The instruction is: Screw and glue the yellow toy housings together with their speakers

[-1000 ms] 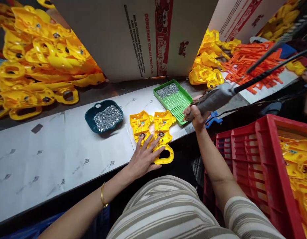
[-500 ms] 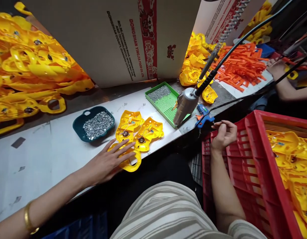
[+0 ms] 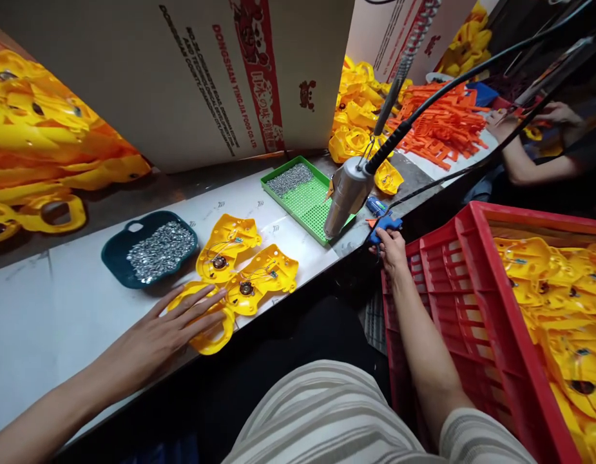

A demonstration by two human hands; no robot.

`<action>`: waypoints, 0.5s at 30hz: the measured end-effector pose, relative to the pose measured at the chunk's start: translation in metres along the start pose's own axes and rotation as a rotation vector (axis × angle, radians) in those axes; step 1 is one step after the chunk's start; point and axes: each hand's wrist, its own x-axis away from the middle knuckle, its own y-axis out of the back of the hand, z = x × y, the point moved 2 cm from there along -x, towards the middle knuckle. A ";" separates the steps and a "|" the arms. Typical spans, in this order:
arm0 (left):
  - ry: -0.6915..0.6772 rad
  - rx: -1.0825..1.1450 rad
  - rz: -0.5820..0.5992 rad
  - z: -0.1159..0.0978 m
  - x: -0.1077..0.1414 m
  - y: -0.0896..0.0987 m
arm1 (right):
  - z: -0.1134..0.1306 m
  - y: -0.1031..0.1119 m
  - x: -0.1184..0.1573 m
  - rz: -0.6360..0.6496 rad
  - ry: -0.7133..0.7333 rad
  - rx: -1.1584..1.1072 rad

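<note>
My left hand (image 3: pixel 174 325) lies flat with its fingers spread over a yellow plastic part with a loop-shaped end (image 3: pixel 225 332) at the table's front edge. Touching or close beside it are two yellow plastic shells (image 3: pixel 273 261), open side up, with thin wires and a round dark piece inside. At the right, my right hand (image 3: pixel 393 250) has its fingers closed round the handle of a blue glue gun (image 3: pixel 388 223) by the table edge. A silver electric screwdriver (image 3: pixel 345 196) hangs from a coiled spring between the two hands, touched by neither.
Small metal pieces fill a dark green dish (image 3: pixel 109 258) and part of a green tray (image 3: pixel 298 209). A red crate (image 3: pixel 476 277) of yellow shells stands at my right. Cardboard boxes (image 3: pixel 191 96) back the table. Orange parts (image 3: pixel 437 122) lie near another person's arm (image 3: pixel 517 158).
My right hand has moved from above the crate edge to the glue gun and closed on its handle. My left hand stays on the yellow part; the whole view has shifted.
</note>
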 end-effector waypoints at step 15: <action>0.108 -0.045 0.038 -0.030 -0.004 0.016 | -0.001 0.046 0.102 0.326 0.185 -0.354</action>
